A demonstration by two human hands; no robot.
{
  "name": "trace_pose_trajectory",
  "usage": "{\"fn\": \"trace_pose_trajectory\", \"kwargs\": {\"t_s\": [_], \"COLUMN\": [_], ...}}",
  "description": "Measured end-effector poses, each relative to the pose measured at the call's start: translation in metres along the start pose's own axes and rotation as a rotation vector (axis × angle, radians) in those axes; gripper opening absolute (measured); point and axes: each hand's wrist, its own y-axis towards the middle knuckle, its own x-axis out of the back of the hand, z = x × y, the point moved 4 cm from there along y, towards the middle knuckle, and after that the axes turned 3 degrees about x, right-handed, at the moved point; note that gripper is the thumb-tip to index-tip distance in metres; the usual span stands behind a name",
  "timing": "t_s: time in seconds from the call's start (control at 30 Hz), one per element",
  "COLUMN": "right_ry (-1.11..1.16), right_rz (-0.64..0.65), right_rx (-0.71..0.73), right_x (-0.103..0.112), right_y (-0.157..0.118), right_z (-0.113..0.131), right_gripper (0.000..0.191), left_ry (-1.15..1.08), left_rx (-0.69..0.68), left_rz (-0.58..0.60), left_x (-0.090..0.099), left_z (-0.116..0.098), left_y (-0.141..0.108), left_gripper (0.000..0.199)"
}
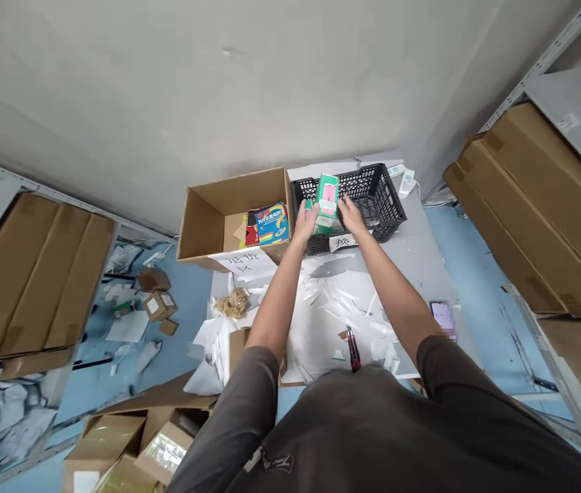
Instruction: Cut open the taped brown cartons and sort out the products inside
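Observation:
A green box [328,186] with a pink panel stands tilted between my hands, over the left half of the black plastic crate [390,218]. My left hand [306,222] is closed at its left side, with a bit of green showing between thumb and fingers. My right hand [352,218] has its fingers apart at the box's right edge; whether they press on it is hard to see. More green and white packaging [324,226] shows just below the box. A paper label [342,241] with handwriting is on the crate's front.
Left of the crate is an open cardboard box [202,222] holding books [272,224]. A red and black utility knife [353,348], white paper scraps [331,301] and crumpled brown paper [233,302] lie nearer me. A phone [443,319] is at right. Shelves of cartons [541,205] flank both sides.

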Motion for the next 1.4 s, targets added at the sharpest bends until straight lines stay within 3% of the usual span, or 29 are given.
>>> {"fn": "trace_pose_trajectory", "kwargs": {"t_s": [0.07, 0.17, 0.33, 0.43, 0.5, 0.6, 0.7, 0.8, 0.93, 1.0, 1.1, 1.23, 1.33, 1.4], "right_ry": [-0.092, -0.148, -0.164, -0.217, -0.248, -0.288, -0.36, -0.47, -0.713, -0.826, -0.888, -0.88, -0.856, -0.822], "right_rz": [-0.005, 0.049, 0.109, 0.164, 0.209, 0.316, 0.466, 0.581, 0.662, 0.639, 0.612, 0.597, 0.524, 0.471], "right_rx": [0.047, 0.154, 0.223, 0.26, 0.297, 0.342, 0.338, 0.302, 0.173, 0.065, -0.046, -0.101, -0.089, -0.043], "right_x": [0.004, 0.007, -0.003, -0.025, -0.049, -0.102, -0.163, -0.212, -0.238, -0.235, -0.225, -0.224, -0.218, -0.201], "right_y": [0.01, 0.002, -0.044, -0.087, -0.129, -0.215, -0.319, -0.415, -0.496, -0.517, -0.535, -0.54, -0.535, -0.533], "right_z": [-0.004, -0.008, 0.0, 0.018, 0.031, 0.036, 0.014, -0.026, -0.085, -0.11, -0.133, -0.138, -0.124, -0.108], "right_gripper": [0.099, 0.093, 0.092, 0.089, 0.085, 0.078, 0.072, 0.071, 0.078, 0.079, 0.066, 0.03, 0.012, 0.009], "left_ry": [0.087, 0.126, 0.13, 0.136, 0.171, 0.318, 0.545, 0.758, 0.972, 1.039, 1.046, 0.972, 0.914, 0.884], "left_rx": [-0.039, -0.067, -0.131, -0.168, -0.171, -0.183, -0.224, -0.164, -0.026, 0.005, -0.03, -0.093, -0.142, -0.186], "left_rz": [-0.07, -0.076, -0.094, -0.115, -0.114, -0.065, 0.029, 0.134, 0.327, 0.4, 0.378, 0.311, 0.293, 0.269], "left_x": [0.017, 0.037, 0.069, 0.103, 0.136, 0.196, 0.253, 0.286, 0.289, 0.283, 0.279, 0.279, 0.274, 0.264], "left_z": [0.005, 0.021, 0.036, 0.042, 0.052, 0.08, 0.118, 0.161, 0.209, 0.228, 0.247, 0.254, 0.239, 0.222], "left_y": [0.007, -0.007, -0.06, -0.106, -0.146, -0.219, -0.298, -0.367, -0.434, -0.457, -0.477, -0.483, -0.485, -0.488], "left_gripper": [0.077, 0.065, 0.051, 0.056, 0.06, 0.063, 0.056, 0.045, 0.051, 0.055, 0.044, 0.029, 0.025, 0.024]}}
